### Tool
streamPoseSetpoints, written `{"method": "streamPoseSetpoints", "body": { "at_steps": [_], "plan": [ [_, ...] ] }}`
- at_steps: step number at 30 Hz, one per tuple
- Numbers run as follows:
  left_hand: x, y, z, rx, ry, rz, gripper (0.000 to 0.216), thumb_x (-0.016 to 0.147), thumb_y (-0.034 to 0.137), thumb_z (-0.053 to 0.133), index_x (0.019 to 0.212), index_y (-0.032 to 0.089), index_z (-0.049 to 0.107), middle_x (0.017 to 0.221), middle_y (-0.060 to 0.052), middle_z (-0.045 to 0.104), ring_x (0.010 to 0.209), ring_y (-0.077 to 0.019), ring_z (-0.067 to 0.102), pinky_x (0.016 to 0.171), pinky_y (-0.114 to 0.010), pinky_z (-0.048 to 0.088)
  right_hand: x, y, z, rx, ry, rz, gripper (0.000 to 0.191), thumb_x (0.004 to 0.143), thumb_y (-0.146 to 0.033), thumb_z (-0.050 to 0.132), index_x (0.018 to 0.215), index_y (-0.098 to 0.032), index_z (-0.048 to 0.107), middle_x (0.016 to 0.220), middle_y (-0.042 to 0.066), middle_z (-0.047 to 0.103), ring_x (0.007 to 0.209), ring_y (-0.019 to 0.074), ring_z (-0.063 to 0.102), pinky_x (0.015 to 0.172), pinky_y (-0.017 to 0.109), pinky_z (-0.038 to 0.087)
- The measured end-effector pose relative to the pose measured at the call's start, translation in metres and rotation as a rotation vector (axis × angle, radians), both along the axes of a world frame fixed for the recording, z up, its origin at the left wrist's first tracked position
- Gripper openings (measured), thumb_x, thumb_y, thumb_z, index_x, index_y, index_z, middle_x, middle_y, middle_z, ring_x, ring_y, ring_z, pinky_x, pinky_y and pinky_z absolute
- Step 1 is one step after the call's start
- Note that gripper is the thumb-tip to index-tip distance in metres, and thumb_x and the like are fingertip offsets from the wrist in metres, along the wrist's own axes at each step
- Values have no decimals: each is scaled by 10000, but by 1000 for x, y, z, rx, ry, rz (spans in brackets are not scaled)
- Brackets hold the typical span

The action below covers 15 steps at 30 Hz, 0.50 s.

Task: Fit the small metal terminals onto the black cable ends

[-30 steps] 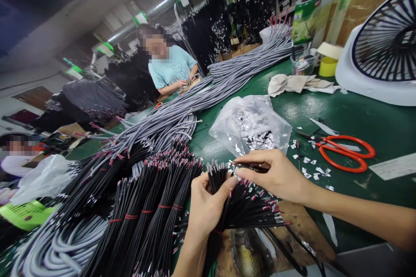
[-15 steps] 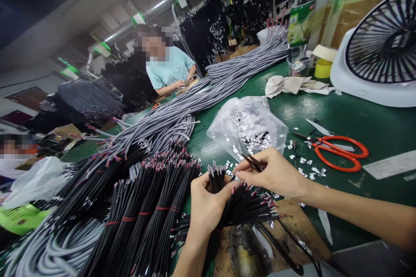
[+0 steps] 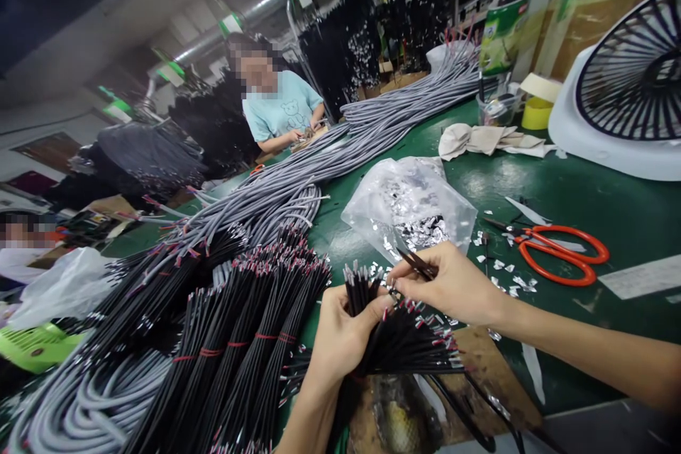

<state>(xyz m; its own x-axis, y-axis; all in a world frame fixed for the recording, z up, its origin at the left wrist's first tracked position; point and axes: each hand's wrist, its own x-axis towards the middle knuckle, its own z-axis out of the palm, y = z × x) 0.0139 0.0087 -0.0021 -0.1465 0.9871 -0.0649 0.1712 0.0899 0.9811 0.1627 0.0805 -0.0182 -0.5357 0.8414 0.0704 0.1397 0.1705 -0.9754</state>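
My left hand (image 3: pixel 343 333) is wrapped round a bundle of thin black cables (image 3: pixel 357 291), their pale ends pointing up. My right hand (image 3: pixel 452 284) holds dark tweezers (image 3: pixel 418 264), whose two points stick out to the upper left. Its thumb and finger pinch close to the bundle, at a cable end too small to make out. Below and between the hands, more black cables (image 3: pixel 404 340) fan out to the right with red and white wire ends. They lie above a worn brown board (image 3: pixel 500 369).
Several black cable bundles (image 3: pixel 234 347) with red ties lie left, beside long grey cables (image 3: pixel 394 110). Ahead is a clear plastic bag (image 3: pixel 367 206) with foil scraps. Orange-handled scissors (image 3: pixel 564 248), a cloth (image 3: pixel 479 140) and a white fan (image 3: pixel 611 120) sit right. A person (image 3: pixel 284 110) works across the table.
The view has shifted slightly. My right hand stays by the bundle with the tweezers, and the cable tops in my left hand are spread a little more to the right.
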Motion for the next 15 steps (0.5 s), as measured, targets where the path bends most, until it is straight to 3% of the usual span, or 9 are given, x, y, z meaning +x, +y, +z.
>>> {"method": "streamPoseSetpoints", "body": {
  "at_steps": [4,9,13,15],
  "plan": [
    [2,0,0,-42,-50,-87,276,760,312,630,580,107,590,528,8,545,494,-75,444,474,-178,340,0,3,0,92,-62,-71,175,724,-243,572,722,-130,706,607,26,652,547,127,560,495,228,406],
    [6,2,-1,11,4,40,317,835,381,517,641,130,533,527,21,530,478,-76,441,467,-179,351,0,2,5,192,-79,-48,307,793,-395,547,910,-146,683,732,47,688,659,166,612,585,271,462],
    [6,2,-2,72,49,116,265,795,356,577,661,130,542,554,14,563,508,-91,493,494,-186,393,0,-1,4,307,-38,-88,337,845,-354,499,1111,-167,588,1052,69,654,944,187,599,813,330,456],
    [5,1,-1,90,77,155,246,756,341,620,659,123,562,548,12,571,503,-96,505,486,-185,402,1,-2,4,339,-27,-68,291,857,-313,488,1078,-169,611,1049,64,651,963,180,591,840,330,444]
  ]
}}
